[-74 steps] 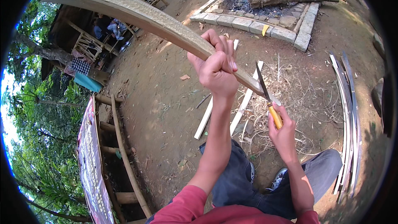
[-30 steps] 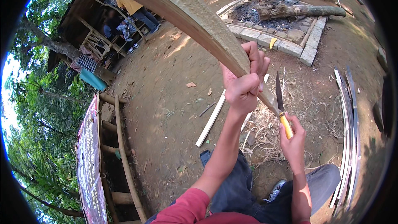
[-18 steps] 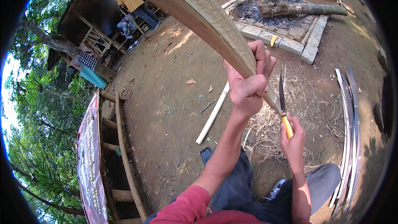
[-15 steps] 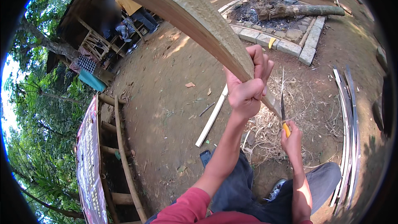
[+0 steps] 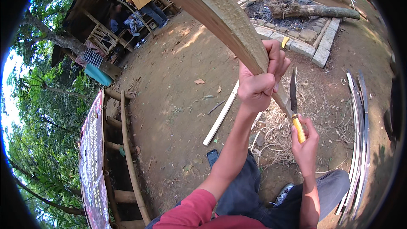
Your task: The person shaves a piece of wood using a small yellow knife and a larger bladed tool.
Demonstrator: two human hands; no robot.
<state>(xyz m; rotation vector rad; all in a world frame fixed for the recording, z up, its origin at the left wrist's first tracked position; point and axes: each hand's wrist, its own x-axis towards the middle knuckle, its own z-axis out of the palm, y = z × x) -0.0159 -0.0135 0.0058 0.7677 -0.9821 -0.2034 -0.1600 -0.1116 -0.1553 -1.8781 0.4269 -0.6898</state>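
Observation:
My left hand (image 5: 262,78) is closed round a long strip of pale split wood (image 5: 220,12), which slants from the upper middle down toward my right hand. Its broad face looks rough and its side edge is brown and grained. In my right hand (image 5: 307,146) is a knife (image 5: 299,130) with a yellow handle, its dark narrow blade pointing up and away. The base of the blade is close to the strip's lower tip; whether they touch I cannot tell. Curly wood shavings (image 5: 277,135) lie on the ground below.
Long thin strips (image 5: 358,144) lie at my right. A pale stick (image 5: 221,118) and a phone (image 5: 212,157) are left of my legs. Ahead is a stone-edged fire pit (image 5: 324,48) with a log (image 5: 318,11). A pole railing (image 5: 127,144) with a banner (image 5: 92,157) runs along the left; people (image 5: 142,0) are near a shelter.
The knife has turned, so its blade now shows broad side on, and my right hand has shifted slightly up and right. My left hand keeps its grip on the strip.

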